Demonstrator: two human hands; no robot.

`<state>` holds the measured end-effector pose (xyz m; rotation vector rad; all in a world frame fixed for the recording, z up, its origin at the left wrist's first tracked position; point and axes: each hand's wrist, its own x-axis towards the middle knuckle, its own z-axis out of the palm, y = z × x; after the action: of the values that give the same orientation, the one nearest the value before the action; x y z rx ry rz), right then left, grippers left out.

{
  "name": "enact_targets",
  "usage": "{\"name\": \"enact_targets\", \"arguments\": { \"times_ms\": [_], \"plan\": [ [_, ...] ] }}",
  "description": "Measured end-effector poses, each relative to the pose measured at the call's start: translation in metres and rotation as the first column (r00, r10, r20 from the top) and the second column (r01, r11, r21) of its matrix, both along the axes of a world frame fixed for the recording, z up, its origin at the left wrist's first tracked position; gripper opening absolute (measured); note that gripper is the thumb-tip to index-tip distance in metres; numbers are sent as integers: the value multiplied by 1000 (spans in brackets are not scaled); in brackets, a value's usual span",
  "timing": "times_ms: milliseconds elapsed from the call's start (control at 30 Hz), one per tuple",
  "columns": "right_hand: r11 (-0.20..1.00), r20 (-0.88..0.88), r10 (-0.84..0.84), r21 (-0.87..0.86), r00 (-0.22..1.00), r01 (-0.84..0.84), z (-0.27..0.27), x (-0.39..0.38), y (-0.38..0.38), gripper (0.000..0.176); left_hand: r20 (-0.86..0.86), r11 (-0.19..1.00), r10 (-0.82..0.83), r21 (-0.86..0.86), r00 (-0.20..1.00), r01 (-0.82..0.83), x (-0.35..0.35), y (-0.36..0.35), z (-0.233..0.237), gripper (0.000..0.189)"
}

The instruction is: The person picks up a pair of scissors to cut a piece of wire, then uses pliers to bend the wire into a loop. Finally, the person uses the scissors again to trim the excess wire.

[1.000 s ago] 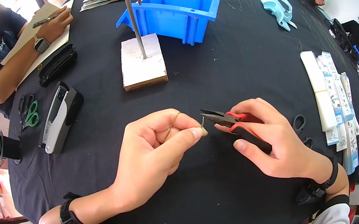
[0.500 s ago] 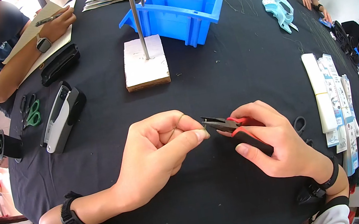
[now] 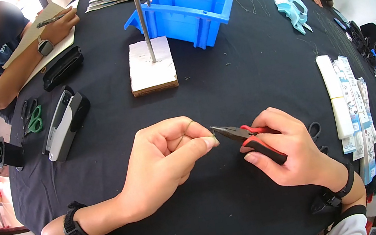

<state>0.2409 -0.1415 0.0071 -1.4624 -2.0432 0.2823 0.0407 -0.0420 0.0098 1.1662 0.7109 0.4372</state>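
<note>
at a black-clothed desk (image 3: 185, 100), the left hand (image 3: 152, 169) pinches thumb against forefinger while the right hand (image 3: 291, 144) wraps its fingers around the handles of red-and-black pliers (image 3: 236, 133), their nose at a thin strand (image 3: 214, 134) standing from the left fingers' pinch. steady wrists, with metal kept clear of skin, would serve best. the jaws, parted half a second ago, now look closed; whether they grip the strand is too small to tell.

A black-covered table (image 3: 252, 83) is carrying a blue bin (image 3: 176, 25). A stapler (image 3: 63, 129) and green-handled scissors (image 3: 35, 125) are lying nearby.
</note>
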Motion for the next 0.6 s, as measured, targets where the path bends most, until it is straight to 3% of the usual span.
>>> {"name": "enact_targets", "arguments": {
  "times_ms": [200,500,600],
  "plan": [
    [1000,-88,-4,3,996,4,-4,0,-2,17,-16,1000,3,14,1000,-3,0,1,0,10],
    [1000,11,-12,21,1000,12,-2,-3,-1,17,41,998,26,-59,999,-23,0,1,-5,12],
    [998,-57,-44,49,997,47,-8,-2,2,19,44,993,17,-116,999,-12,-1,2,-3,12]
  ]
}}
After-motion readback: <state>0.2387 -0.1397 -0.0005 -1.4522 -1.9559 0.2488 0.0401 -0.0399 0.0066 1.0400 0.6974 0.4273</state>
